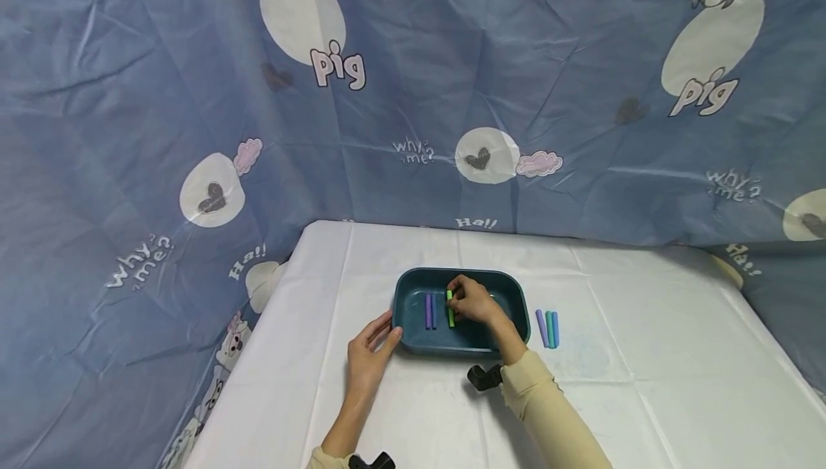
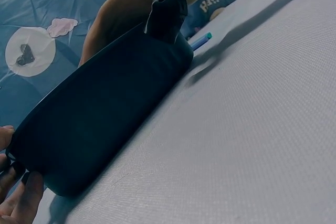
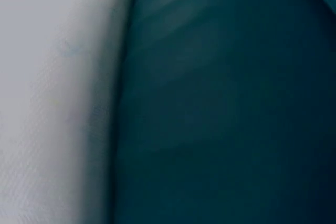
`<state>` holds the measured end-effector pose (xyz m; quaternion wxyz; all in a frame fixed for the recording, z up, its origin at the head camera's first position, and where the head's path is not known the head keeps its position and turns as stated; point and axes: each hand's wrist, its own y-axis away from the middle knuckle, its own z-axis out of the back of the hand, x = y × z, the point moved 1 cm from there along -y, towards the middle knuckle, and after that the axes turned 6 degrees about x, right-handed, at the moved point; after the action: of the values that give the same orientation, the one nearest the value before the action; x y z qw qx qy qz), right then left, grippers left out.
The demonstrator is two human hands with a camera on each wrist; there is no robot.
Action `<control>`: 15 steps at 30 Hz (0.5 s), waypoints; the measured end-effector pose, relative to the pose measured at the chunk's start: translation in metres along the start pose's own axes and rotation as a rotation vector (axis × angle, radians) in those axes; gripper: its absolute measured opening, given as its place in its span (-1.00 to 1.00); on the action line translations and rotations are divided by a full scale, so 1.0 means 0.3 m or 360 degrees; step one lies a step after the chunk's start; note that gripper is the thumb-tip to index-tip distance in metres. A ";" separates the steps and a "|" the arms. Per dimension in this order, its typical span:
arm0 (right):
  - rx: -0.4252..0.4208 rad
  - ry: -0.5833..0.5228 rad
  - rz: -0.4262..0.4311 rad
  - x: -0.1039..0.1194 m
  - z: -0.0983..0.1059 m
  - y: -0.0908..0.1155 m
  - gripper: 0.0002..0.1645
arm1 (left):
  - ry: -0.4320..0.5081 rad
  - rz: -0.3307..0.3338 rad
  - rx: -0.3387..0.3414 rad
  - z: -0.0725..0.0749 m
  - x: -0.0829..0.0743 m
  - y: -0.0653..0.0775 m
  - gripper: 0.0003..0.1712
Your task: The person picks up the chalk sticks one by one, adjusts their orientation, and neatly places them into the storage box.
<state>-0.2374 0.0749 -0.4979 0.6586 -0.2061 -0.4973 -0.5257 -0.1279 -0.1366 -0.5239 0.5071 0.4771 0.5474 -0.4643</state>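
Observation:
A dark teal rectangular tray [image 1: 452, 349] stands on the white-covered table. My left hand [image 1: 369, 360] holds its left wall near the front corner, thumb at the rim; in the left wrist view its fingers [image 2: 31, 195] touch the tray's outer side. Over the tray's middle, my right hand [image 1: 474, 302] pinches a bright green stick [image 1: 451, 309], upright in the head view. Left of it, a purple stick [image 1: 428, 311] and a blue stick [image 1: 434, 312] lie side by side inside the tray. The right wrist view shows only the blurred tray wall [image 3: 199, 108], with the hand out of sight.
Right of the tray, a violet stick [image 1: 541, 328], a teal stick [image 1: 550, 329] and a blue stick [image 1: 556, 330] lie close together on the white cloth [image 1: 677, 354]. Patterned blue fabric [image 1: 413, 96] hangs behind the table and along its left side.

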 end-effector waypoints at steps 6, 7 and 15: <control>-0.0027 0.0171 -0.0014 0.001 -0.027 0.000 -0.69 | -0.0043 0.0028 -0.0035 0.002 0.004 0.014 -0.48; -0.0035 0.0206 -0.0015 0.002 -0.030 0.000 -0.70 | -0.0043 0.0026 -0.0036 0.002 0.005 0.015 -0.48; -0.0080 0.0422 -0.0047 0.031 -0.040 -0.001 -0.73 | -0.0021 -0.0016 -0.0022 0.000 0.003 0.006 -0.47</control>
<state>-0.2330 0.0609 -0.4950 0.7054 -0.1439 -0.3957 -0.5702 -0.1262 -0.1365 -0.5249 0.5117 0.4675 0.5497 -0.4662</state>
